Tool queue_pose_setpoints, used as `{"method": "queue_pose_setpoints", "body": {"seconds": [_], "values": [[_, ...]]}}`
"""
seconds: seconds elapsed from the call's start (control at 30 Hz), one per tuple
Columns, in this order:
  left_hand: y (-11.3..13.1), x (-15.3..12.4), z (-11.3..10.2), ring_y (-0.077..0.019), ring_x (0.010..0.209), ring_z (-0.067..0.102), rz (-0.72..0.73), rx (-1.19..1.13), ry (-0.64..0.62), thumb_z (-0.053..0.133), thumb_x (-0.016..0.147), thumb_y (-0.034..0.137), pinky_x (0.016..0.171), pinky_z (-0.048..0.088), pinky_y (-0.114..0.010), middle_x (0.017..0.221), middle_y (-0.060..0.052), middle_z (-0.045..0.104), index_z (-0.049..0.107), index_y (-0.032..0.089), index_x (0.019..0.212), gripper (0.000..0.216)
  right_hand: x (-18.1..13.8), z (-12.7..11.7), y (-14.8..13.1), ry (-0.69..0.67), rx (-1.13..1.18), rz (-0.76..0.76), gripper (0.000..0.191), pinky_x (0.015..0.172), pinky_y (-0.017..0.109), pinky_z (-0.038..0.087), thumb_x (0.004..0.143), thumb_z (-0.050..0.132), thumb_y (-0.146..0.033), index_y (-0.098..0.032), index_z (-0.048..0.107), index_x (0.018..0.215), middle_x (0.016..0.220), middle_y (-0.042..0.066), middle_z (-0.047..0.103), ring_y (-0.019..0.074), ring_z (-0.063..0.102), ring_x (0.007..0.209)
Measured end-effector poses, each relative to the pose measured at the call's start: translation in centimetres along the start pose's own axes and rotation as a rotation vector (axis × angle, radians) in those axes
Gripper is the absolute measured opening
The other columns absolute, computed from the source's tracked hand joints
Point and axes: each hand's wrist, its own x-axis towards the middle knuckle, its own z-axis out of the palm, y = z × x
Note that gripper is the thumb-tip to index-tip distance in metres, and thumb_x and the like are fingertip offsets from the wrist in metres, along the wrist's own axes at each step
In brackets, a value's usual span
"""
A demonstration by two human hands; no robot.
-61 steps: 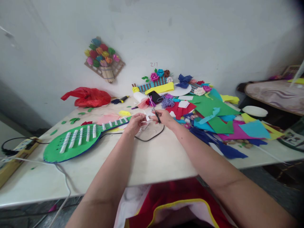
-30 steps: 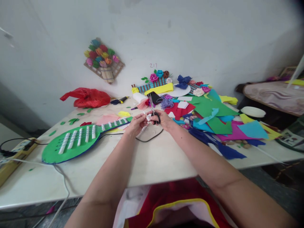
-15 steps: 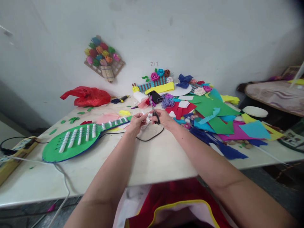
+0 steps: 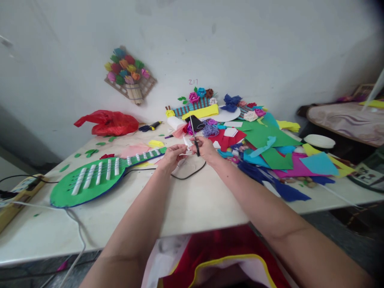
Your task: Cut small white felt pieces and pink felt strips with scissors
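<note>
Pinching the white paper scrap (image 4: 187, 143) in the left hand (image 4: 173, 155), just above the counter (image 4: 195, 200), beside the neck of the green guitar cut-out (image 4: 90, 180). Right hand (image 4: 206, 149) is gripping the scissors (image 4: 195, 143), blades pointing up and away. Against a second ago, both hands are sitting in nearly the same spot and the scrap is standing a little taller beside the blades, so the snipping is probably continuing. Blade gap is getting lost against the coloured paper heap (image 4: 270, 148). Scissor loops are hiding under the fingers, and the scrap's outline is too small to read.
</note>
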Motion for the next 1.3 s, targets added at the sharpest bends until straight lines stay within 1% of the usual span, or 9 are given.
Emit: {"method": "queue_pose_setpoints", "body": {"seconds": [0.13,0.27,0.37,0.47,0.53,0.7,0.9,1.07,1.3], "values": [[0.1,-0.1,0.2,-0.0088,0.059,0.057,0.023,0.0,0.008,0.077,0.056,0.025,0.059,0.05,-0.022,0.066,-0.001,0.061,0.065,0.011,0.072,0.025,-0.1,0.2,-0.1,0.009,-0.003,-0.004,0.046,0.048,0.021,0.043,0.049,0.073,-0.029,-0.017,0.057,0.09,0.055,-0.008,0.052,0.0069,0.049,0.047],[0.4,0.0,0.1,-0.0118,0.062,0.062,0.047,-0.041,0.036,0.075,0.058,0.025,0.061,0.051,-0.024,0.068,-0.004,0.065,0.063,0.011,0.074,0.025,0.0,0.1,-0.1,-0.032,-0.056,0.025,0.048,0.048,0.021,0.043,0.05,0.075,-0.03,-0.017,0.054,0.092,0.056,-0.008,0.054,0.0074,0.05,0.047],[0.6,0.1,-0.1,-0.0123,0.062,0.063,0.068,-0.088,0.074,0.075,0.059,0.023,0.059,0.051,-0.023,0.066,-0.003,0.064,0.06,0.012,0.072,0.023,0.0,-0.2,-0.1,-0.072,-0.135,0.065,0.044,0.044,0.019,0.041,0.051,0.076,-0.031,-0.017,0.053,0.086,0.053,-0.008,0.053,0.007,0.049,0.045],[0.7,0.2,-0.2,-0.0111,0.059,0.062,0.078,-0.124,0.095,0.074,0.058,0.019,0.06,0.052,-0.023,0.062,-0.001,0.062,0.059,0.012,0.07,0.019,-0.2,-0.7,-0.3,-0.134,-0.25,0.094,0.035,0.04,0.018,0.038,0.058,0.074,-0.035,-0.017,0.054,0.079,0.051,-0.006,0.055,0.0067,0.049,0.042],[0.7,0.2,-0.2,-0.0094,0.057,0.06,0.088,-0.147,0.106,0.073,0.058,0.016,0.062,0.052,-0.023,0.06,0.0,0.06,0.06,0.012,0.068,0.018,-0.3,-1.0,-0.4,-0.178,-0.304,0.105,0.032,0.037,0.016,0.036,0.062,0.072,-0.038,-0.016,0.056,0.077,0.052,-0.003,0.056,0.0067,0.05,0.041],[0.7,0.2,-0.2,-0.0077,0.057,0.059,0.095,-0.151,0.139,0.073,0.058,0.016,0.063,0.052,-0.021,0.058,0.002,0.057,0.061,0.012,0.068,0.016,-0.2,-1.5,-0.2,-0.267,-0.345,0.136,0.035,0.032,0.015,0.029,0.066,0.068,-0.046,-0.016,0.059,0.081,0.058,-0.001,0.059,0.0069,0.05,0.041],[0.7,0.3,-0.2,-0.0083,0.056,0.059,0.122,-0.169,0.128,0.076,0.056,0.018,0.06,0.05,-0.021,0.058,0.001,0.058,0.063,0.011,0.068,0.019,-0.1,-1.8,0.3,-0.387,-0.38,0.107,0.035,0.032,0.014,0.03,0.069,0.064,-0.049,-0.016,0.059,0.082,0.064,0.0,0.059,0.0073,0.054,0.045],[0.6,0.3,-0.2,-0.0085,0.056,0.059,0.124,-0.167,0.133,0.077,0.054,0.019,0.061,0.05,-0.022,0.06,0.001,0.059,0.064,0.011,0.068,0.021,-0.1,-1.7,0.4,-0.409,-0.352,0.119,0.035,0.031,0.014,0.03,0.07,0.063,-0.048,-0.015,0.056,0.079,0.062,0.0,0.059,0.0067,0.053,0.044],[0.4,0.4,-0.1,-0.0098,0.055,0.059,0.134,-0.183,0.134,0.08,0.049,0.02,0.058,0.049,-0.022,0.057,0.001,0.059,0.064,0.011,0.066,0.025,-0.1,-1.4,0.4,-0.417,-0.375,0.117,0.036,0.032,0.014,0.032,0.072,0.06,-0.051,-0.016,0.053,0.076,0.061,-0.001,0.058,0.0061,0.053,0.044]]}}
